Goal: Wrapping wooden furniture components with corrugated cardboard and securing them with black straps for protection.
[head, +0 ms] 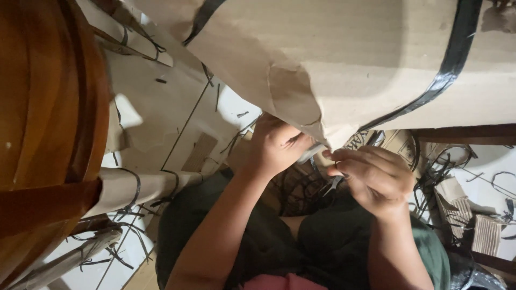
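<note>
Hands point(322, 161) closed, pinching torn cardboard wrapping point(328, 70), black strap point(446, 75) nearby

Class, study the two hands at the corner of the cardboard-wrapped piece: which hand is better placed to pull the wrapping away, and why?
Probably the right hand: its fingers already pinch at the torn cardboard corner, while the left hand presses against the wrapping beside it, seemingly steadying it.

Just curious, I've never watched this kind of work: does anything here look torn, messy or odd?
Yes. The brown paper wrapping over the big object is ripped, its ragged edge hanging where both hands, left hand and right hand, pick at it. Black strap pieces and cardboard scraps litter the floor.
</note>
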